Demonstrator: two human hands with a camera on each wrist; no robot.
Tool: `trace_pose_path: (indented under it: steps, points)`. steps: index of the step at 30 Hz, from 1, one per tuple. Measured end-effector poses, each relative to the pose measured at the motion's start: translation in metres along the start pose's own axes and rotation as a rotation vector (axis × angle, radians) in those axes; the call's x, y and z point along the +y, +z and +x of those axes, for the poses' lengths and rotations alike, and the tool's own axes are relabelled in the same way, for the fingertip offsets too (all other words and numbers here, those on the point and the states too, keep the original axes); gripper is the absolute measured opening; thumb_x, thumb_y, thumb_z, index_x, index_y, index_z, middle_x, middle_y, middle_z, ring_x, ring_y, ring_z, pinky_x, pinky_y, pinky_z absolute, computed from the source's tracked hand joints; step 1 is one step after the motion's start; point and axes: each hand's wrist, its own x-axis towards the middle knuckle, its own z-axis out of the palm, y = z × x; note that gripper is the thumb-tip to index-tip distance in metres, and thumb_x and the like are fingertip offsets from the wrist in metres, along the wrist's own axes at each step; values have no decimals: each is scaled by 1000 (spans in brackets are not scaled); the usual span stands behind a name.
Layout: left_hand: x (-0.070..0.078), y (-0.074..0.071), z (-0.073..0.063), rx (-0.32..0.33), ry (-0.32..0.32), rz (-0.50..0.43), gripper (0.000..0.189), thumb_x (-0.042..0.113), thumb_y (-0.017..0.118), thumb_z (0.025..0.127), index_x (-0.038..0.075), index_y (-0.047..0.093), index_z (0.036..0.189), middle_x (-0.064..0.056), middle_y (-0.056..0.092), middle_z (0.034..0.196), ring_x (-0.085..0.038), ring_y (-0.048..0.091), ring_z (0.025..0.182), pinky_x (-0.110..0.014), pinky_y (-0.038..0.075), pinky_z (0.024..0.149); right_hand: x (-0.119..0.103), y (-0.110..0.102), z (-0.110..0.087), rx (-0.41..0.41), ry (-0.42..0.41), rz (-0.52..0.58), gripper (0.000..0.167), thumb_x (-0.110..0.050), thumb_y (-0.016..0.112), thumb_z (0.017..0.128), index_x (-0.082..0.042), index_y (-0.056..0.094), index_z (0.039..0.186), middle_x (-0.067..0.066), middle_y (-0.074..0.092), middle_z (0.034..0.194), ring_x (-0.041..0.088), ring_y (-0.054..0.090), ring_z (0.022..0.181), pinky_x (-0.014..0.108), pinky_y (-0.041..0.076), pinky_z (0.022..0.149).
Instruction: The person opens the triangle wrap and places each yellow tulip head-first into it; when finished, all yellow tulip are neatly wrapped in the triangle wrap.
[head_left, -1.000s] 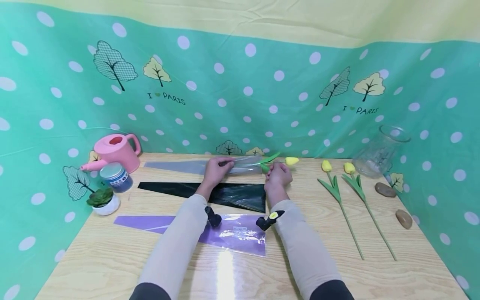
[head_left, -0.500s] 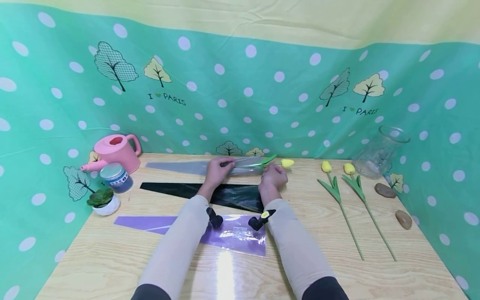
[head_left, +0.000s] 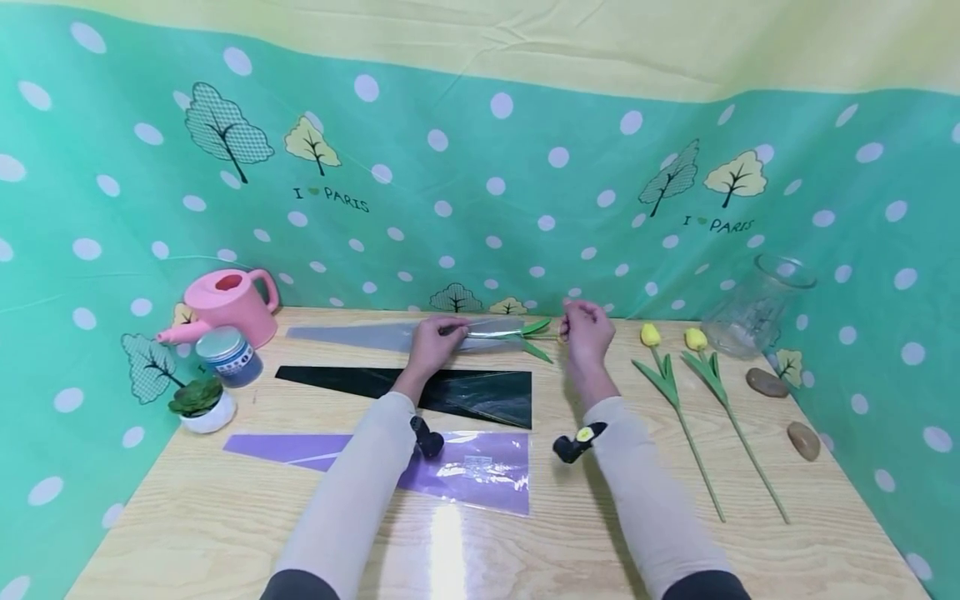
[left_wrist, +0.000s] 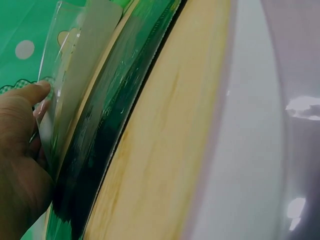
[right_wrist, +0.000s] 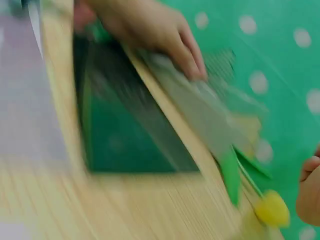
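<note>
My left hand (head_left: 435, 348) pinches the upper edge of a grey, clear-fronted flower sleeve (head_left: 348, 335) lying at the back of the table. Inside the sleeve runs the stem of a yellow tulip; its green leaves (head_left: 537, 327) stick out at the wide right end. The tulip's yellow head (right_wrist: 272, 210) shows past that end in the right wrist view, but my right hand hides most of it in the head view. Apart from the flower, my right hand (head_left: 590, 337) hovers to the right with loosely bent fingers, holding nothing.
A black sleeve (head_left: 491, 396) and a purple sleeve (head_left: 480, 475) lie in front. Two yellow tulips (head_left: 663, 381) rest at right, near a glass vase (head_left: 750, 312) and two stones (head_left: 767, 382). At left stand a pink watering can (head_left: 236, 308), a blue jar (head_left: 231, 357) and a potted succulent (head_left: 202, 404).
The tulip has slid left, deeper into the sleeve. My right hand has let go of it and moved off to the right. My left hand has kept its place on the sleeve.
</note>
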Motion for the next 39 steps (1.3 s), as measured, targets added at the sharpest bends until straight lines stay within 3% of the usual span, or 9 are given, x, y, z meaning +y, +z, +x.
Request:
trace_pose_path:
  steps: [4,7,11,17,24,31,39]
  points:
    - [0,-1,0,-4,9,11,22,19,70,100,12,79,118,-12,72,130,-31,61,129,-47,48,114,-2,-33,20,-179,-96,-312,22,-17,72,98,-7,68,118,-2,66,99,11,62,91,20,53,76]
    - [0,-1,0,-6,9,17,22,19,71,99,12,79,118,-12,72,129,-31,62,129,-48,48,114,-1,-54,32,-300,-124,-531,34,-15,65,102,-5,63,134,7,64,125,13,58,109,19,50,86]
    - [2,-1,0,-1,13,22,22,19,71,99,11,78,118,-13,72,129,-32,62,129,-48,48,114,4,-70,43,-408,-117,-663,41,-8,60,102,-5,58,142,18,58,143,26,56,123,21,49,91]
    - [2,0,1,2,19,21,22,18,72,99,10,79,117,-13,72,128,-32,63,128,-47,48,114,14,-76,50,-509,-161,-755,44,1,61,99,-3,59,142,23,59,142,35,56,126,38,48,105]
    - [2,-1,-1,1,22,15,21,18,72,98,9,79,117,-13,72,128,-32,62,128,-47,48,114,18,-73,48,-531,-254,-841,37,-4,64,99,-2,64,136,23,65,132,37,61,121,48,50,105]
    - [3,-3,-2,-9,12,37,23,20,69,100,9,78,119,-13,72,129,-32,63,127,-48,50,111,12,-69,44,-526,-264,-815,34,-13,66,101,-6,66,134,21,66,130,35,62,118,43,53,99]
    - [6,-3,-2,-17,25,72,24,20,69,101,10,77,121,-13,72,130,-32,62,127,-48,50,111,13,-59,35,-520,-253,-746,34,-14,67,101,-6,66,134,20,66,126,30,64,112,22,57,77]
